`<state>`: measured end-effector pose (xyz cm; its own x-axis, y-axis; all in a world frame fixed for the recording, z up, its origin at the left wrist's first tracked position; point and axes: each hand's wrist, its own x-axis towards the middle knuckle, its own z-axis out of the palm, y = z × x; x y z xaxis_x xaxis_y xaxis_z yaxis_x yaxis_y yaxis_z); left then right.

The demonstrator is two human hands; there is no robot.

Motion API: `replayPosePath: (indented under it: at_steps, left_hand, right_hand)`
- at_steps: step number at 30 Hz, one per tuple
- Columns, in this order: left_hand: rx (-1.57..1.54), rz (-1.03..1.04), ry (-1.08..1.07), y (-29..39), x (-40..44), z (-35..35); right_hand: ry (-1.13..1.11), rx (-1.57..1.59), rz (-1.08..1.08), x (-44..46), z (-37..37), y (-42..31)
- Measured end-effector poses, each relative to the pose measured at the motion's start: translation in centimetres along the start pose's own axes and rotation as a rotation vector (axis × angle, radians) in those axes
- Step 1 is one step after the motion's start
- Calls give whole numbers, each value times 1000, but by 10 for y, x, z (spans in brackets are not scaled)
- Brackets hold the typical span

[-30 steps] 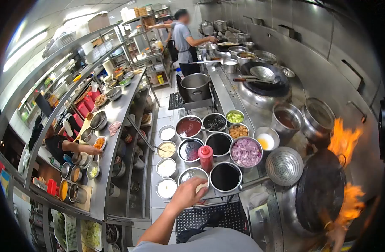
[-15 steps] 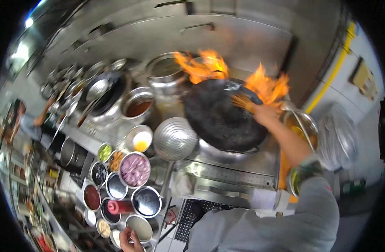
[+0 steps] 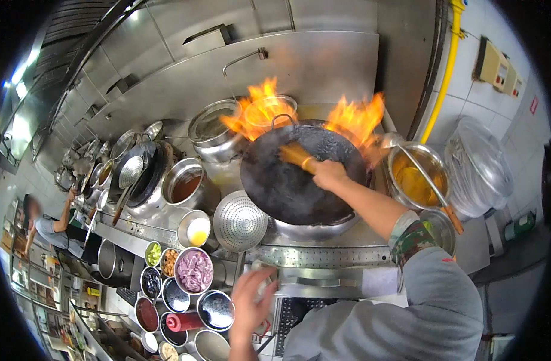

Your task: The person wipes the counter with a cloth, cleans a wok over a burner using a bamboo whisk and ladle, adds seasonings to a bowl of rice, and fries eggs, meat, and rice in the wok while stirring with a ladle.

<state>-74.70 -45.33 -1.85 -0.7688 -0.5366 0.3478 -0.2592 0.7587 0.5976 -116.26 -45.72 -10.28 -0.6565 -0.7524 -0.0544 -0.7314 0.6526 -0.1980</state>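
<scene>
My right hand point(image 3: 330, 175) is closed around the handle of a bamboo wok brush point(image 3: 297, 155). The brush's bristles reach over the inside of a large black wok point(image 3: 269, 186), which sits on the burner with a loop handle at its far side. Flames point(image 3: 356, 120) rise behind the wok on both sides. My left hand point(image 3: 250, 301) is raised before the stove's front edge, fingers apart, holding nothing. Near it stand a bowl of sliced purple onion point(image 3: 194, 271), a bowl of dark liquid point(image 3: 216, 310) and a red squeeze bottle point(image 3: 184, 322).
A perforated strainer point(image 3: 240, 221) lies left of the wok. Beyond it are a pot of brown sauce point(image 3: 185, 188) and a bowl with egg point(image 3: 198, 231). To the right, a ladle point(image 3: 428, 177) rests across a pot of oil point(image 3: 410, 174). Another person point(image 3: 53, 231) stands far left.
The brush and my right hand have moved left across the wok. My left hand has risen from the bowls toward the stove edge. The camera view has shifted.
</scene>
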Motion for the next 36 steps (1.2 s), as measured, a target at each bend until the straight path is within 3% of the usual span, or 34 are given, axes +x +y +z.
replayPosePath:
  at_steps: [1, 3, 5, 8, 11, 13, 17, 18, 20, 22, 26, 28, 30, 32, 34, 36]
  left_hand:
    - [-139, 28, -121, 28, 39, 22]
    - [-153, 347, -144, 46, 87, 93]
    - [65, 429, -109, 57, 102, 162]
    - [261, 218, -132, 65, 97, 207]
    - [326, 216, -3, 55, 91, 206]
    - [341, 122, -62, 56, 98, 197]
    - [251, 96, -54, 47, 96, 200]
    - [245, 87, -47, 47, 96, 197]
    - [233, 99, -33, 51, 94, 193]
    - [196, 110, -5, 49, 89, 199]
    - [170, 102, -14, 41, 94, 193]
    - [165, 90, -37, 39, 94, 189]
    - [144, 121, -42, 39, 94, 190]
    - [110, 166, -19, 34, 93, 199]
    - [136, 172, -48, 43, 91, 203]
    - [141, 182, -54, 47, 98, 202]
  right_hand:
    - [-27, 77, -78, -23, -11, -19]
    - [-137, 64, -164, -60, -30, -27]
    - [-195, -51, -248, -86, -69, -22]
    - [-319, -367, -266, -89, -118, 23]
    - [-233, -401, -14, -70, -135, 49]
    - [-81, -381, 65, -32, -91, 73]
    - [-341, -565, -57, -51, -141, 39]
    - [-487, -680, -183, -36, -148, 49]
    - [-339, -600, 17, -31, -153, 46]
    - [-109, -562, 45, -20, -109, 49]
    - [-495, -775, -209, -16, -142, 45]
    - [-492, -674, -81, -5, -156, 59]
    - [-106, -561, -54, 17, -108, 72]
    - [102, -288, 25, 5, -60, 40]
    - [-66, -174, 29, -31, -56, -4]
    - [-156, -59, -102, -53, -51, -5]
